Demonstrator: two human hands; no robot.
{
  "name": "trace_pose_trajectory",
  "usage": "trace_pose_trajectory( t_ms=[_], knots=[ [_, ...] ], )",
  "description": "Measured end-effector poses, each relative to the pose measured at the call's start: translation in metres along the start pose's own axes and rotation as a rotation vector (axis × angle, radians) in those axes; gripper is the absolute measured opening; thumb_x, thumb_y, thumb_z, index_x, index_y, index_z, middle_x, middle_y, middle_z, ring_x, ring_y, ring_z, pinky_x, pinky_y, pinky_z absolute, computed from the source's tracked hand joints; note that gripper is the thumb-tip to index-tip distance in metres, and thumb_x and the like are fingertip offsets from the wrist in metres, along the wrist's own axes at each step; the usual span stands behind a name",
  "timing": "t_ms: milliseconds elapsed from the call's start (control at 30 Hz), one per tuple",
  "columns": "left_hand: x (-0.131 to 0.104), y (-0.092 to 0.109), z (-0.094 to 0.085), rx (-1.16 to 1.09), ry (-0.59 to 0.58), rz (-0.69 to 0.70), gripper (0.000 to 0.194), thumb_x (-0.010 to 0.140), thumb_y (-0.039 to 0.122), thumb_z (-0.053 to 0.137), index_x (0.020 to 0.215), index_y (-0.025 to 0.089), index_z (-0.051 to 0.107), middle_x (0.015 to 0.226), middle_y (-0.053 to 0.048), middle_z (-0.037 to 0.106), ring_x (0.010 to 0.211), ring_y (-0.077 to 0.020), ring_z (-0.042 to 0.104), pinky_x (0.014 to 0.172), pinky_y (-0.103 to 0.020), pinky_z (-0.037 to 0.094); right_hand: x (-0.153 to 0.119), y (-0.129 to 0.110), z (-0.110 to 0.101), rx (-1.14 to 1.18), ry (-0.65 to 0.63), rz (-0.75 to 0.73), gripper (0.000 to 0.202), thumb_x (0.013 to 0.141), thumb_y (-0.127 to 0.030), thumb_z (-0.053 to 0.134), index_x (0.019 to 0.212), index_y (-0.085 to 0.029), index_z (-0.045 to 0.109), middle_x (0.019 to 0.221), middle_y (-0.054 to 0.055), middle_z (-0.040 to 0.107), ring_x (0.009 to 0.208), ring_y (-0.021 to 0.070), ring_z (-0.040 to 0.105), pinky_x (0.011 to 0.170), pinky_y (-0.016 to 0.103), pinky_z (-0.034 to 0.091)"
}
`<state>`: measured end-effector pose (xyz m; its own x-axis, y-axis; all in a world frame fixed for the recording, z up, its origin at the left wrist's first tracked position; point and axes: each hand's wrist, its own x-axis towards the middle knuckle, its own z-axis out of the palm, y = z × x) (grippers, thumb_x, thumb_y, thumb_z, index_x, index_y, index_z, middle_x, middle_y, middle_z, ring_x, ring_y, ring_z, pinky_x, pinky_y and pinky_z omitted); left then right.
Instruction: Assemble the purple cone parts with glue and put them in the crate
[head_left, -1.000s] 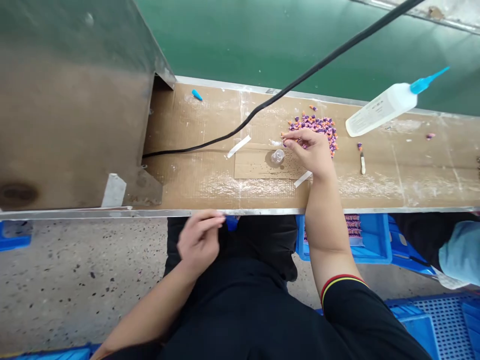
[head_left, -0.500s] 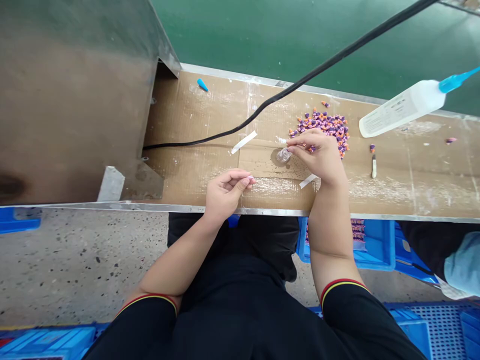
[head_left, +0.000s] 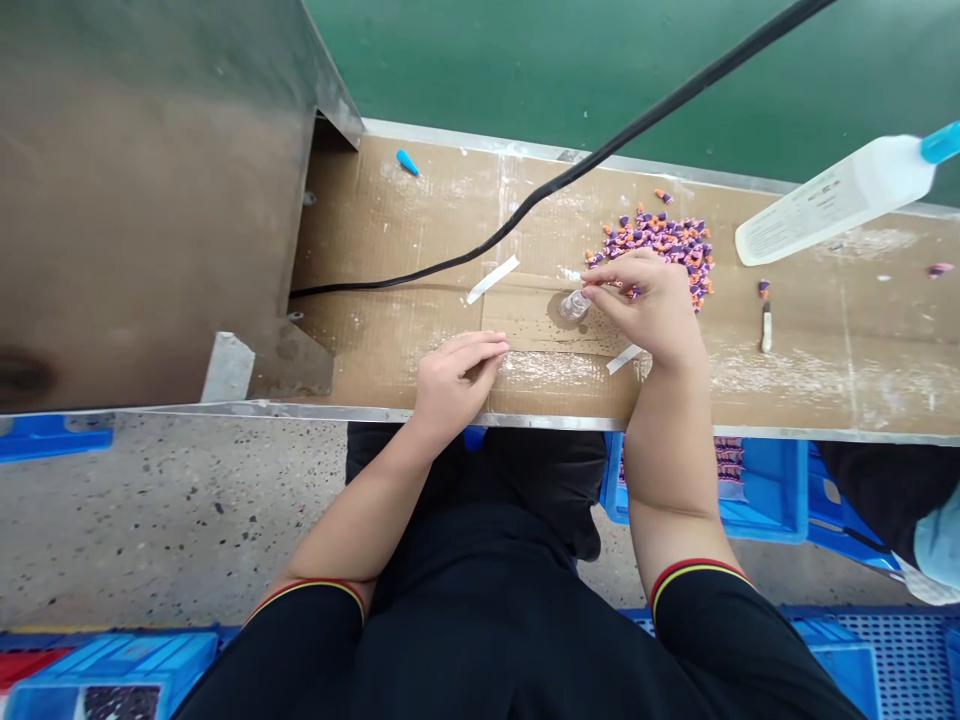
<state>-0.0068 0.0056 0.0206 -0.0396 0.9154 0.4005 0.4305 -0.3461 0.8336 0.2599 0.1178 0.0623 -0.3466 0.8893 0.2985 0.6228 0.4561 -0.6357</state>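
Nearest the wearer, a blue crate (head_left: pixel 780 500) sits below the bench's metal front edge (head_left: pixel 540 421), beside the right forearm; both forearms cross that edge. The left hand (head_left: pixel 454 378) hovers just beyond it, thumb and fingertips drawn together; whether anything is between them cannot be told. A wide stretch of cardboard (head_left: pixel 390 350) separates this hand from the metal box (head_left: pixel 150 220) at left. Further in, one white tape strip (head_left: pixel 624 358) lies near the right wrist, another (head_left: pixel 493 279) beyond the left fingertips. The small clear cup (head_left: pixel 575 306) stands between the strips; the right hand (head_left: pixel 652 305) reaches its rim, thumb and forefinger pinching a small orange piece (head_left: pixel 592 284). To the right, well apart from the hand, lies a white-handled tool (head_left: pixel 766 330). Directly behind the hand spreads a pile of purple-and-orange pieces (head_left: pixel 675 240), leaving little room on that side. A bottle (head_left: pixel 832 200) leans towards the far edge; a black cable (head_left: pixel 525 210) slants across, between the box and the pile. Beyond: green surface (head_left: pixel 480 80).
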Motion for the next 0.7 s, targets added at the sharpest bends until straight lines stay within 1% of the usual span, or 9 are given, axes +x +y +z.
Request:
trace_pose_trajectory(
  t_ms=[100, 200, 267, 333, 400, 467, 567, 633, 700],
  knots=[
    [0.001, 0.004, -0.002, -0.086, -0.010, -0.077, 0.009, 0.095, 0.025, 0.076, 0.097, 0.026, 0.085, 0.108, -0.004, 0.083, 0.107, -0.0225, 0.081, 0.103, -0.042, 0.067, 0.000, 0.001, 0.001, 0.001, 0.002, 0.013, 0.011, 0.092, -0.034, 0.076, 0.098, -0.033, 0.085, 0.098, 0.002, 0.081, 0.101, 0.0270, 0.071, 0.082, 0.047, 0.058],
    [0.003, 0.007, -0.005, -0.234, 0.007, -0.219, 0.009, 0.091, 0.030, 0.083, 0.096, 0.024, 0.086, 0.105, -0.007, 0.083, 0.103, -0.0223, 0.080, 0.096, -0.040, 0.067, 0.000, 0.000, 0.001, 0.003, 0.010, 0.015, 0.011, 0.092, -0.033, 0.076, 0.098, -0.033, 0.085, 0.098, 0.002, 0.081, 0.100, 0.0267, 0.071, 0.082, 0.047, 0.058],
    [0.004, 0.007, -0.005, -0.389, 0.067, -0.338, 0.018, 0.086, 0.037, 0.089, 0.095, 0.021, 0.085, 0.100, -0.009, 0.081, 0.094, -0.0205, 0.079, 0.087, -0.036, 0.067, 0.000, -0.001, 0.001, 0.015, 0.017, 0.010, 0.010, 0.092, -0.033, 0.077, 0.098, -0.032, 0.085, 0.097, 0.003, 0.081, 0.098, 0.0263, 0.071, 0.081, 0.046, 0.059],
    [0.004, 0.005, -0.003, -0.563, 0.134, -0.468, 0.032, 0.080, 0.045, 0.095, 0.094, 0.018, 0.084, 0.091, -0.010, 0.080, 0.083, -0.0177, 0.076, 0.077, -0.031, 0.065, -0.001, -0.003, 0.002, 0.035, 0.030, 0.008, 0.009, 0.092, -0.033, 0.077, 0.097, -0.031, 0.084, 0.097, 0.003, 0.080, 0.094, 0.0252, 0.072, 0.079, 0.045, 0.059],
    [0.003, 0.003, -0.001, -0.702, 0.156, -0.574, 0.044, 0.074, 0.054, 0.097, 0.093, 0.017, 0.082, 0.086, -0.008, 0.078, 0.075, -0.0151, 0.074, 0.069, -0.028, 0.062, -0.002, -0.003, 0.003, 0.067, 0.061, 0.016, 0.010, 0.092, -0.034, 0.077, 0.097, -0.029, 0.084, 0.097, 0.003, 0.080, 0.088, 0.0230, 0.071, 0.078, 0.043, 0.060],
    [0.001, 0.002, 0.002, -0.790, 0.138, -0.629, 0.051, 0.072, 0.060, 0.098, 0.091, 0.016, 0.079, 0.084, -0.008, 0.078, 0.070, -0.0133, 0.072, 0.063, -0.025, 0.060, -0.002, -0.001, 0.004, 0.104, 0.106, 0.029, 0.011, 0.093, -0.036, 0.078, 0.097, -0.027, 0.083, 0.096, 0.004, 0.079, 0.082, 0.0204, 0.070, 0.075, 0.040, 0.060],
    [-0.002, 0.003, 0.005, -0.855, 0.114, -0.662, 0.053, 0.072, 0.061, 0.097, 0.090, 0.016, 0.077, 0.081, -0.006, 0.077, 0.066, -0.0118, 0.071, 0.060, -0.022, 0.058, -0.001, 0.001, 0.007, 0.173, 0.171, 0.029, 0.017, 0.094, -0.042, 0.079, 0.095, -0.025, 0.079, 0.092, 0.003, 0.076, 0.078, 0.0175, 0.068, 0.071, 0.035, 0.058],
    [-0.002, 0.004, 0.007, -0.887, 0.118, -0.687, 0.052, 0.070, 0.058, 0.100, 0.090, 0.016, 0.077, 0.084, -0.006, 0.078, 0.069, -0.0120, 0.073, 0.062, -0.021, 0.059, -0.001, -0.002, 0.008, 0.243, 0.194, 0.028, 0.024, 0.095, -0.048, 0.079, 0.096, -0.025, 0.075, 0.089, 0.003, 0.073, 0.077, 0.0163, 0.068, 0.070, 0.034, 0.058],
    [-0.001, 0.006, 0.010, -0.914, 0.125, -0.713, 0.051, 0.068, 0.055, 0.101, 0.089, 0.016, 0.077, 0.088, -0.007, 0.079, 0.075, -0.0130, 0.076, 0.069, -0.022, 0.063, -0.005, -0.013, 0.010, 0.334, 0.197, 0.039, 0.030, 0.095, -0.054, 0.079, 0.096, -0.025, 0.072, 0.089, 0.002, 0.072, 0.077, 0.0159, 0.069, 0.071, 0.033, 0.060]
  ],
)
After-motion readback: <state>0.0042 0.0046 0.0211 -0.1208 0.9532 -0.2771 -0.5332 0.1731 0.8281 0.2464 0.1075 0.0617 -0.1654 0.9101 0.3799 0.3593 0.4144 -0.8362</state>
